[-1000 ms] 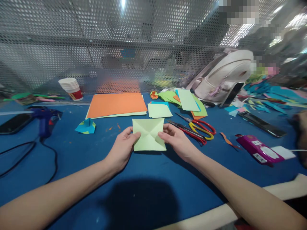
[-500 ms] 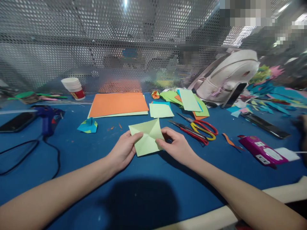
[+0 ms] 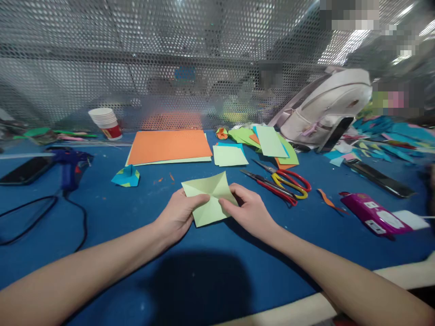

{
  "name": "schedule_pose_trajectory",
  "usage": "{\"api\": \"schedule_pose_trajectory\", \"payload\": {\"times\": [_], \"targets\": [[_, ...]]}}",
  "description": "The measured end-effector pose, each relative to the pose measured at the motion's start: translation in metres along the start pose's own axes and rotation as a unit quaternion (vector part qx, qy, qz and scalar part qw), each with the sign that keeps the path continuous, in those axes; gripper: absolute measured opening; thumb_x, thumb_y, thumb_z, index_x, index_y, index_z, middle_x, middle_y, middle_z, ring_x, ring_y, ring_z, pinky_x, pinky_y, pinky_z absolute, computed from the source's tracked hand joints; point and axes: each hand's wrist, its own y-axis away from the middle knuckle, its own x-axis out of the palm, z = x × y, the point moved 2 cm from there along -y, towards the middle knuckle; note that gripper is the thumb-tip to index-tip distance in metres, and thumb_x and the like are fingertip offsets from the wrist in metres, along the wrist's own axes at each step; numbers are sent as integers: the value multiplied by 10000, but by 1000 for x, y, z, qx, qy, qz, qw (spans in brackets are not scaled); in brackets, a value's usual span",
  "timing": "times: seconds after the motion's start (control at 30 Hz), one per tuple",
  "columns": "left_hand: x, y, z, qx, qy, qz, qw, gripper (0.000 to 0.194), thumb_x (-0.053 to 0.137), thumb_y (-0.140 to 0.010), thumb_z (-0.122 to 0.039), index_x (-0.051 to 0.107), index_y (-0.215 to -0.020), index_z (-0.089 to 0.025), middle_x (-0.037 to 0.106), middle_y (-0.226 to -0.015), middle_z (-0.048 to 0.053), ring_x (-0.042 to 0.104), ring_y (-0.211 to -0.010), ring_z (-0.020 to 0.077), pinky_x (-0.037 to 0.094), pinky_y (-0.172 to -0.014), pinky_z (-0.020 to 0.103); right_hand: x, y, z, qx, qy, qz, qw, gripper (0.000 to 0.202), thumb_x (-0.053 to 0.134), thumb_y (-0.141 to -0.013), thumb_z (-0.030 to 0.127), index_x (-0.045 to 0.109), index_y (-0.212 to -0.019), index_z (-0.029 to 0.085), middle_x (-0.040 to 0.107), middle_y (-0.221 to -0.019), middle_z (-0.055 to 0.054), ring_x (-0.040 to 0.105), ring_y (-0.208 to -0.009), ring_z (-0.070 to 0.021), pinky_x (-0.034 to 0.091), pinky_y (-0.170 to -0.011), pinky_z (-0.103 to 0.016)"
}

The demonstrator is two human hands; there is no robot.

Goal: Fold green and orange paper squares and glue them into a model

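Observation:
A pale green square of paper, creased through its middle, is held just above the blue table. My left hand grips its left side, thumb on top near the centre and the other fingers underneath. My right hand pinches the right side, its thumb also close to the centre creases. Beyond the paper lies a small stack of pale green and blue squares. Two pairs of scissors, with red and with red and yellow handles, rest to the right of my right hand.
Orange sheets lie at the back, near stacked paper cups. On the left are a blue glue gun with its cord and a folded blue paper piece. A purple packet and a pale backpack stand right.
My left thumb has slid inward to the paper's centre, and my right thumb has shifted slightly. The paper bends a little more and sits slightly lower in view.

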Motion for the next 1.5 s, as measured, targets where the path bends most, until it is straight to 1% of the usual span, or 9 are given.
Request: {"api": "schedule_pose_trajectory", "payload": {"times": [0.23, 0.43, 0.67, 0.93, 1.03, 1.23, 1.33, 1.4, 1.5], "targets": [[-2, 0, 1, -12, -3, -1, 1000, 294, 721, -612, -107, 656, -898, -91, 727, -818, 102, 669, -647, 194, 540, -639, 301, 3, 2, 0, -80, -4, 9, 997, 68, 510, -800, 146, 571, -797, 178, 519, -733, 10, 487, -663, -108, 385, -612, -226], [0, 1, 0, -13, 1, 10, 1000, 299, 715, -606, -90, 657, -899, -107, 721, -788, 77, 665, -645, 178, 537, -643, 285, 4, 2, 0, -75, 10, 0, 997, 65, 519, -800, 148, 560, -762, 180, 499, -717, 10, 479, -649, -110, 400, -602, -232], [-1, -1, -2, -34, 14, -20, 999, 128, 694, -627, -127, 634, -740, -130, 662, -591, 19, 623, -530, 143, 499, -525, 228, 5, 3, -4, -148, 15, 17, 989, 304, 465, -752, 16, 635, -948, 173, 606, -847, -42, 575, -788, -137, 467, -697, -259], [-1, -2, -8, -63, 94, -21, 993, 259, 457, -820, -274, 651, -823, -103, 692, -688, 93, 667, -664, 198, 539, -609, 299, 2, 3, -9, -251, 175, 32, 952, 272, 437, -832, 97, 616, -1029, 151, 589, -912, -102, 565, -831, -181, 492, -717, -325], [0, 0, -10, -53, 97, -8, 994, 282, 514, -810, -363, 635, -799, -108, 696, -706, 102, 671, -703, 214, 544, -635, 312, 3, 3, -8, -262, 229, 46, 936, 294, 427, -821, 104, 612, -1048, 126, 586, -925, -125, 549, -842, -204, 487, -720, -354], [-1, 1, -6, 5, 5, -19, 1000, 212, 665, -664, -106, 604, -865, -126, 715, -785, 79, 669, -699, 185, 533, -676, 292, 3, 6, -1, -287, 255, 51, 922, 367, 472, -755, 136, 598, -1099, 116, 590, -981, -143, 531, -868, -241, 449, -717, -400], [-2, 0, -5, 15, -16, -15, 1000, 220, 656, -675, -111, 602, -888, -128, 719, -817, 84, 670, -704, 187, 528, -688, 309, -1, 4, 1, -224, 158, 33, 961, 285, 454, -827, 206, 608, -1059, 147, 602, -986, -116, 544, -900, -218, 442, -767, -383], [-2, 0, -4, 22, -28, -6, 999, 228, 664, -683, -132, 604, -903, -133, 720, -849, 84, 671, -728, 189, 522, -704, 311, -3, 0, 0, -120, 78, 17, 990, 234, 426, -875, 246, 627, -965, 164, 614, -928, -81, 560, -864, -178, 446, -760, -325], [-3, 0, -3, 35, -50, 5, 998, 232, 682, -692, -173, 615, -911, -140, 718, -902, 86, 667, -787, 193, 511, -738, 312, -4, -5, -3, 32, 10, 37, 999, 225, 463, -872, 314, 632, -806, 181, 609, -784, -19, 549, -725, -136, 430, -652, -253]]}}
